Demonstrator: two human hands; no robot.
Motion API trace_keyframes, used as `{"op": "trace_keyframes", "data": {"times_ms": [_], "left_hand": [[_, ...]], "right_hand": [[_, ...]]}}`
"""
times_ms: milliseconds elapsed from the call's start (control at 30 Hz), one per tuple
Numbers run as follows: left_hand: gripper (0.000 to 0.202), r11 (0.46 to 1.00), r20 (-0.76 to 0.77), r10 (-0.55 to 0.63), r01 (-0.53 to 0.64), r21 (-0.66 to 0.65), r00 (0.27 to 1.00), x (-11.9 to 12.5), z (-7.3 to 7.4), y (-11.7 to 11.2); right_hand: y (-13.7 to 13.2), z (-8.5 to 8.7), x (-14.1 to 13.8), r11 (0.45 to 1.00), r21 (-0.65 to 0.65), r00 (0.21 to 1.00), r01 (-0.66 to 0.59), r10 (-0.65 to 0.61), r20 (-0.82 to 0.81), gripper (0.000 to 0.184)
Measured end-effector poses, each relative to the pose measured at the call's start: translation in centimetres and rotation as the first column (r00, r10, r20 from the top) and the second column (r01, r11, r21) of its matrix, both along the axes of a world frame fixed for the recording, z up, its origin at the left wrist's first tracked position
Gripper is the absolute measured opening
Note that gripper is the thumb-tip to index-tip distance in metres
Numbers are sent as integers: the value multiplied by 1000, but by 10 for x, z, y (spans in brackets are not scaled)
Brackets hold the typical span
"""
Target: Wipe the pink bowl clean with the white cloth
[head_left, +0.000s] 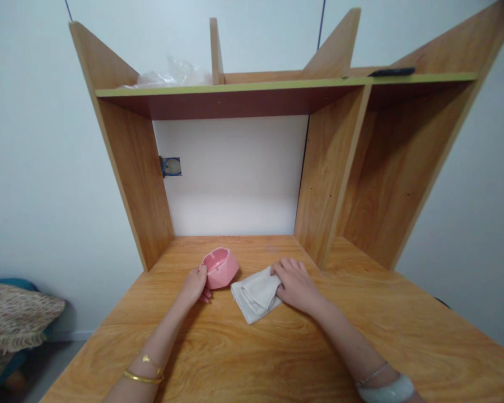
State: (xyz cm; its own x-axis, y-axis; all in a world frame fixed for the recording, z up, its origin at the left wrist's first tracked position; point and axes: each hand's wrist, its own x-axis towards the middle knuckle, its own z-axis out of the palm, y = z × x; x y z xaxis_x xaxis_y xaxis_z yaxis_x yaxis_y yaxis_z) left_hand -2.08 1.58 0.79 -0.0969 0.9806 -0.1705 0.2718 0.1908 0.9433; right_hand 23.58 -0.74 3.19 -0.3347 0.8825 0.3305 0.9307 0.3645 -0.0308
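Note:
My left hand [196, 286] grips the near left edge of a pink ashtray [224, 273] with notches in its rim. The ashtray is tilted toward the left, and its inside faces up and to that side. Just right of it lies a folded light-grey cloth [255, 294] on the wooden desk [235, 352]. The fingers of my right hand [296, 284] are closed over the cloth's right edge; the fingertips are partly hidden behind the hand. A small gap separates cloth and ashtray.
A wooden shelf unit [235, 89] rises at the back of the desk, with upright side panels. Clear plastic bags [172, 75] and a dark flat object [391, 72] rest on its upper shelf. An open wall box with wires [171, 166] shows at the back. Left, a patterned cloth [17, 313] covers something blue.

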Motion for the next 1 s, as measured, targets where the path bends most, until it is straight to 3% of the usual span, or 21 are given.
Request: {"op": "trace_keyframes", "data": {"times_ms": [100, 200, 267, 333, 400, 500, 567, 667, 800, 933, 1000], "left_hand": [[47, 999, -4, -14, 14, 50, 1000, 4, 1, -5], [45, 989, 5, -35, 34, 144, 999, 10, 4, -10], [42, 979, -6, -43, 44, 201, 999, 13, 6, -12], [37, 970, -25, -51, 55, 238, 998, 16, 8, -13], [32, 953, -77, -58, 78, 294, 995, 18, 10, -14], [29, 906, -230, -65, 154, 395, 971, 20, 12, -16], [31, 883, -326, -75, 215, 418, 943, 23, 14, -18], [32, 873, -422, -97, 281, 398, 901, 29, 17, -23], [34, 872, -520, -84, 315, 374, 850, 36, 23, -29], [34, 877, -587, -44, 313, 365, 808, 39, 28, -35], [35, 857, -621, -22, 335, 391, 783, 40, 30, -37]], "right_hand": [[-3, -1, -4, 985, -45, 986, -165, 164, -36, 33], [-1, -3, -8, 975, -81, 978, -205, 200, -65, 22], [2, -4, -7, 990, -57, 988, -129, 123, -92, 19], [6, -2, -2, 999, 36, 992, 30, -25, -124, 20], [7, 2, 4, 968, 161, 969, 194, -164, -182, 20], [5, 7, 9, 921, 274, 927, 277, -181, -330, 26], [1, 8, 4, 937, 283, 901, 207, -69, -429, 35], [-6, 3, -13, 972, 237, 847, -10, 134, -515, 47], [-13, -5, -35, 948, 183, 795, -262, 319, -516, 45], [-13, -9, -40, 949, 161, 776, -270, 313, -547, 20], [-9, -13, -40, 960, 152, 750, -235, 278, -600, 19]]}}
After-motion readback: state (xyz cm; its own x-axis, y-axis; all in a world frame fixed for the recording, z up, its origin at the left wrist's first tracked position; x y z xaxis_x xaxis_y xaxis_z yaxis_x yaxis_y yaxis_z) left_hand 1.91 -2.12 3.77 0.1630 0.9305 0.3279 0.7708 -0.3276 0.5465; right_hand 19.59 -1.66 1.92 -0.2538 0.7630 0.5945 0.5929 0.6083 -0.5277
